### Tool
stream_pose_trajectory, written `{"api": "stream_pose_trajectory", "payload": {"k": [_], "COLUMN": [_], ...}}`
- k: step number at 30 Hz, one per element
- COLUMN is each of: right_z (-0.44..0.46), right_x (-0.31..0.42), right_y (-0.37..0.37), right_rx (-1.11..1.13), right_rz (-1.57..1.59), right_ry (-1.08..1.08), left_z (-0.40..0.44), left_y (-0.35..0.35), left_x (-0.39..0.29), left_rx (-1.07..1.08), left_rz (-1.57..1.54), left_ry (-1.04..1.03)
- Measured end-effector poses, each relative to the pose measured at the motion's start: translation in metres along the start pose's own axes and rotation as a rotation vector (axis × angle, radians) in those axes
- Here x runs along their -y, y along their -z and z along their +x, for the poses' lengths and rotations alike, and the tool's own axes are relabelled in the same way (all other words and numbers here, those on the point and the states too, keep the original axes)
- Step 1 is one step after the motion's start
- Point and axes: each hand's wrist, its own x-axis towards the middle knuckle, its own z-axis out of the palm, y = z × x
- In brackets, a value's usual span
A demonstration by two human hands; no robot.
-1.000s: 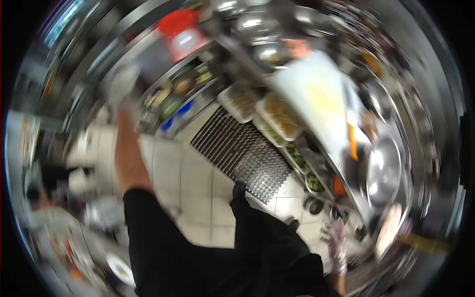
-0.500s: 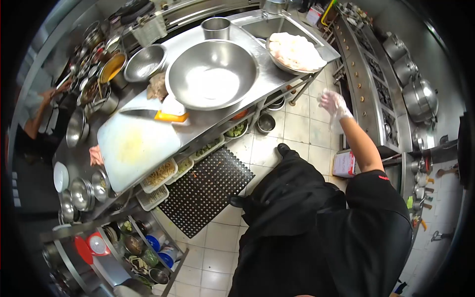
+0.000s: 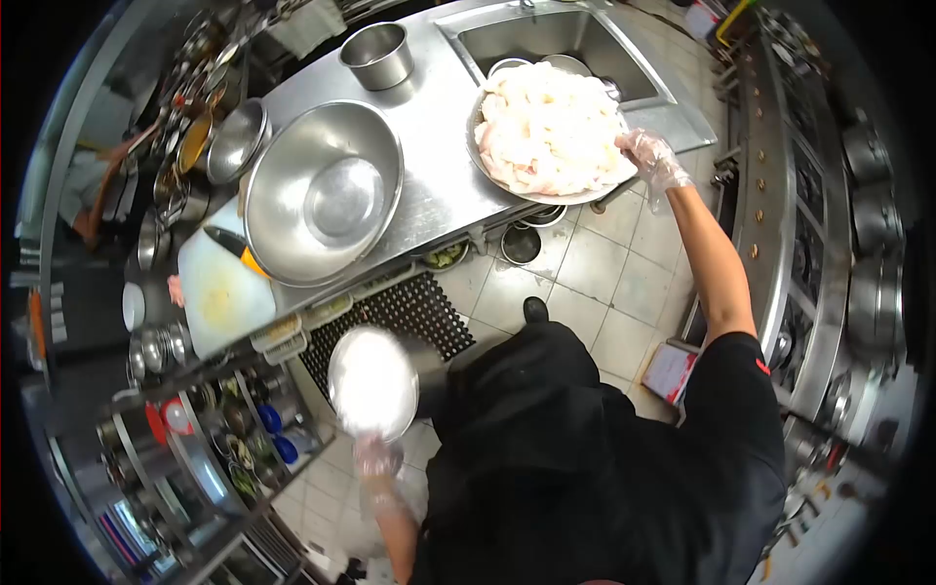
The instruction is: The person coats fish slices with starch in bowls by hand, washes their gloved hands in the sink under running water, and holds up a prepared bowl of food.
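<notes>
My right hand, in a clear plastic glove, closes on the right rim of a metal bowl. Pale raw meat, apparently chicken, is heaped in that bowl beside the sink. Low on the left, my gloved left hand grips the near edge of a round bowl and holds it over the floor mat. Its contents are bright white, like powder, and slightly blurred. A large metal mixing bowl with nothing visible inside sits tilted on the counter, overlapping the cutting board.
A sink is set into the counter's far end. A steel pot stands near the back. An orange-handled knife lies partly under the large bowl. Stoves line the right. At far left is another person's arm.
My right hand has moved onto the rim of the meat bowl. My left hand has come into view with the white-filled bowl. The large bowl has shifted left and tilted.
</notes>
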Motion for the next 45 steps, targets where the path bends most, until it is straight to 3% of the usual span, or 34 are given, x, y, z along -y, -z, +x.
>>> {"api": "stream_pose_trajectory", "payload": {"k": [2,3,4,5,6,8,9,10,12,13,15,16,17,19,22,23,25,27,29,31,33,35,36,37,38,39,41,43,44,45], "right_z": [0.013,0.043,0.050,0.045,0.049,0.059,0.066,0.066,0.045,0.046,0.043,0.043,0.041,0.040,0.022,0.016,0.006,-0.003,-0.009,-0.004,-0.001,0.008,0.016,0.023,0.031,0.038,0.076,0.119,0.135,0.144], "right_x": [0.007,-0.054,-0.071,-0.066,-0.111,-0.227,-0.250,-0.230,-0.159,-0.167,-0.188,-0.199,-0.218,-0.252,-0.191,-0.172,-0.135,-0.086,-0.058,-0.040,-0.036,-0.017,-0.031,-0.024,-0.012,0.001,0.027,0.038,0.046,0.060], "right_y": [0.022,0.001,0.007,0.021,0.010,-0.010,-0.016,-0.004,0.035,0.033,0.017,0.009,-0.006,-0.022,-0.029,-0.029,-0.023,0.007,0.037,0.058,0.061,0.068,0.069,0.071,0.077,0.082,0.088,0.062,0.051,0.043], "right_rx": [0.018,0.078,0.155,0.094,-0.128,-0.175,-0.300,-0.285,0.005,0.013,-0.035,-0.085,-0.085,0.000,-0.054,-0.066,-0.165,-0.056,0.052,0.306,0.258,0.355,0.405,0.409,0.215,0.030,0.015,0.100,0.183,0.184], "right_rz": [-0.248,0.107,-0.444,-0.378,-0.013,0.208,0.267,0.269,0.963,0.962,1.142,0.942,0.941,1.092,0.905,0.896,0.341,0.295,0.243,0.270,0.264,0.099,-0.040,-0.055,-0.216,-0.371,-0.333,-0.382,-0.439,-0.433], "right_ry": [0.128,-0.354,-0.065,-0.261,-0.388,-0.150,-0.180,-0.169,-0.513,-0.509,-0.497,-0.461,-0.470,-0.486,-0.325,-0.336,-0.217,-0.300,-0.383,-0.522,-0.497,-0.615,-0.381,-0.392,-0.323,-0.239,0.101,0.236,0.374,0.398], "left_z": [0.111,0.131,0.150,0.165,0.182,0.233,0.247,0.271,0.321,0.339,0.362,0.373,0.393,0.400,0.400,0.399,0.397,0.387,0.388,0.382,0.370,0.368,0.363,0.356,0.352,0.345,0.337,0.326,0.320,0.318], "left_y": [0.043,0.036,0.024,0.009,-0.006,-0.025,-0.064,-0.068,-0.068,-0.069,-0.083,-0.089,-0.035,-0.059,-0.096,-0.070,-0.056,-0.073,-0.063,-0.048,-0.067,-0.045,-0.043,-0.043,-0.039,-0.038,-0.033,-0.040,-0.044,-0.045], "left_x": [-0.059,-0.072,-0.085,-0.095,-0.105,-0.121,-0.128,-0.132,-0.138,-0.141,-0.144,-0.145,-0.149,-0.145,-0.133,-0.130,-0.128,-0.116,-0.118,-0.114,-0.107,-0.104,-0.102,-0.102,-0.103,-0.109,-0.113,-0.117,-0.120,-0.118], "left_rx": [0.308,0.250,0.166,0.137,0.105,0.146,0.194,0.205,0.235,0.244,0.199,0.158,0.187,0.085,0.062,0.100,0.052,-0.034,0.163,0.156,0.117,0.181,0.279,0.374,0.436,0.441,0.477,0.452,0.419,0.388], "left_rz": [-0.406,-0.380,-0.410,-0.515,-0.620,-0.992,-0.770,-0.643,-0.417,-0.347,-0.560,-0.635,-0.468,-0.758,-0.918,-0.600,-0.585,-0.628,-2.211,-2.315,-2.316,-2.633,-2.627,-2.618,-2.533,-2.546,-2.252,-2.330,-2.192,-1.969], "left_ry": [0.232,0.091,0.100,0.139,0.176,0.323,0.223,0.151,0.036,0.004,0.216,0.282,0.202,0.379,0.374,0.234,0.148,0.041,0.873,0.857,0.832,1.026,1.046,1.077,0.965,0.998,0.792,0.864,0.715,0.440]}}
